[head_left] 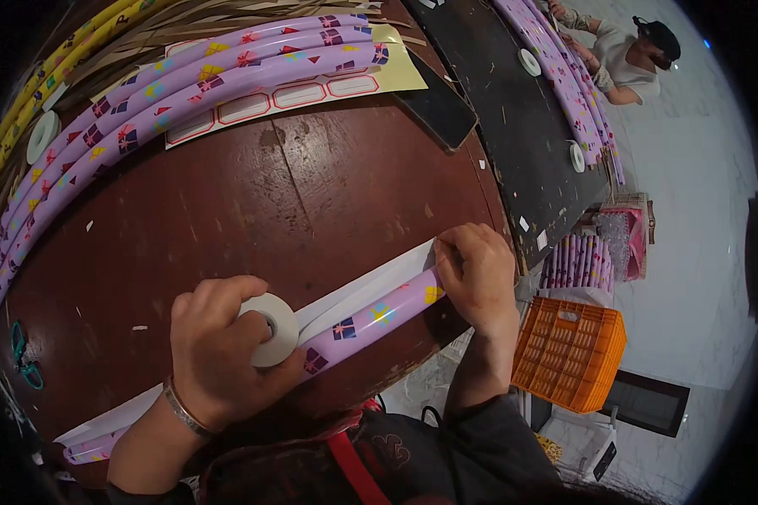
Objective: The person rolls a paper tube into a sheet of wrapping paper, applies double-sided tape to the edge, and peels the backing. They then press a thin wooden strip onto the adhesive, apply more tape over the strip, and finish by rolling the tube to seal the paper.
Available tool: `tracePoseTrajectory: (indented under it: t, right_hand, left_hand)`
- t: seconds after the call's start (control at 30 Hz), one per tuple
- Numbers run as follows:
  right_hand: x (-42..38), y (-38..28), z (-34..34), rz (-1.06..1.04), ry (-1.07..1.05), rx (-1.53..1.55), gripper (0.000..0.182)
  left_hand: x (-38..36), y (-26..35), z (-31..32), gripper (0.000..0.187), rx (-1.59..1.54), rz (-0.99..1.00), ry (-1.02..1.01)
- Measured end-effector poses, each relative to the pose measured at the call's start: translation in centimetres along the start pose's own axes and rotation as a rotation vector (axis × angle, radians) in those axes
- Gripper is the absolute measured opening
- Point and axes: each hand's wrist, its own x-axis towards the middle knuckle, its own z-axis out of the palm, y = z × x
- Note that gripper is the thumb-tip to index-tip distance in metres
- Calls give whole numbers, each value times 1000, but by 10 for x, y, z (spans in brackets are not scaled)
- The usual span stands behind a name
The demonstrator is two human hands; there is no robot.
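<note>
A purple wrapping paper roll (381,315) with printed gift boxes lies along the table's near edge, its white inner edge (358,284) turned up along the far side. My left hand (227,345) is closed around a roll of white tape (285,338) resting against the paper. From the tape roll a pale strip seems to run along the paper toward my right hand (478,273). That hand pinches at the right end of the paper roll; its fingertips partly hide what they grip. My left forearm covers part of the paper's left length.
Several purple rolls (219,80) lie at the upper left over a label sheet (269,103), beside a black phone (442,109). Green-handled scissors (30,374) sit at the left edge. An orange crate (568,353) stands at the right. A co-worker (636,63) is at the dark table (514,126).
</note>
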Motion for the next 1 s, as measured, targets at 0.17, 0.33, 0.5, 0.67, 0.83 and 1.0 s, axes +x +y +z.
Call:
tracePoseTrajectory:
  t: [0.17,0.33,0.5,0.67,0.83,1.0]
  right_hand:
    - [0,1,3,9,10,-10,7]
    - [1,1,3,10,7,-27,7]
    - [2,0,2,12,-4,-38,7]
    - [4,-3,2,15,-13,-78,6]
    - [5,-5,2,-16,12,-120,10]
    - [3,-5,1,36,-48,-150,5]
  left_hand:
    - [1,-1,0,28,-11,-9,4]
    - [1,-1,1,27,15,12,12]
    - [0,-2,3,27,13,22,21]
    - [1,-2,3,28,21,26,18]
    - [1,-2,2,32,1,23,5]
    - [1,0,2,34,8,22,-6]
